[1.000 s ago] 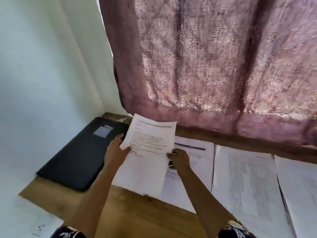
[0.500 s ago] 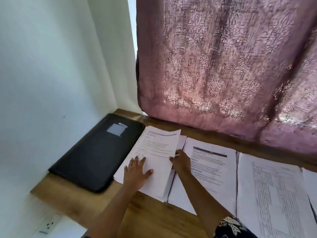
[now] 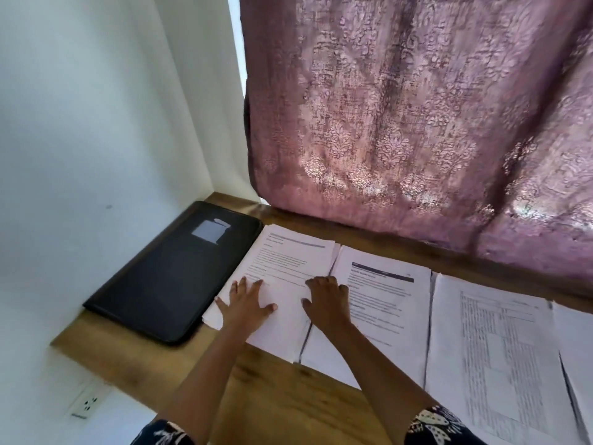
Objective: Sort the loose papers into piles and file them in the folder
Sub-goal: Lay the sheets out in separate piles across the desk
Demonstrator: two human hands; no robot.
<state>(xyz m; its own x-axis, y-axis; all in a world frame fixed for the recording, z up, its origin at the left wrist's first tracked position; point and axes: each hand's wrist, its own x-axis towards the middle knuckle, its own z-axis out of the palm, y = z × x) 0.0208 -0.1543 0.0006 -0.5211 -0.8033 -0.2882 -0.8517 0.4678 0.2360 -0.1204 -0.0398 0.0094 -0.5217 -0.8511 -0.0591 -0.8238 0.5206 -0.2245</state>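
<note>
Head view, single frame.

- Wooden surface (image 3: pixel 272 399) set into a corner: white wall (image 3: pixel 80 123) on the left, mauve patterned curtain (image 3: pixel 417 123) hanging along the back edge.
- Black folder (image 3: pixel 170 277) lies flat and closed at the far left of the surface, against the wall. A pale grey label patch (image 3: pixel 208 232) sits on its cover; no writing can be made out on it.
- Four paper piles lie side by side to the right of the folder.
  - First pile (image 3: pixel 288 261): just beside the folder, printed text lines, too blurred to read.
  - Second pile (image 3: pixel 388 303): touching the first along its long edge; top sheet carries a dark heading bar (image 3: pixel 382 273). Its lettering is illegible.
  - Third pile (image 3: pixel 494 354): dense tabular print in columns, not readable.
  - Fourth pile (image 3: pixel 577 348): cut off by the right frame edge.
- Left hand (image 3: pixel 248 305): palm down on the lower left of the first pile, fingers straight and spread, holding nothing.
- Right hand (image 3: pixel 327 300): palm down on the right edge of the first pile, at the seam with the second. Fingers bent at the knuckles; cannot tell whether they pinch any sheets.
- Dark sleeves (image 3: pixel 433 423) with a white print at the bottom edge.
- White wall socket (image 3: pixel 86 403) below the surface's left end.
</note>
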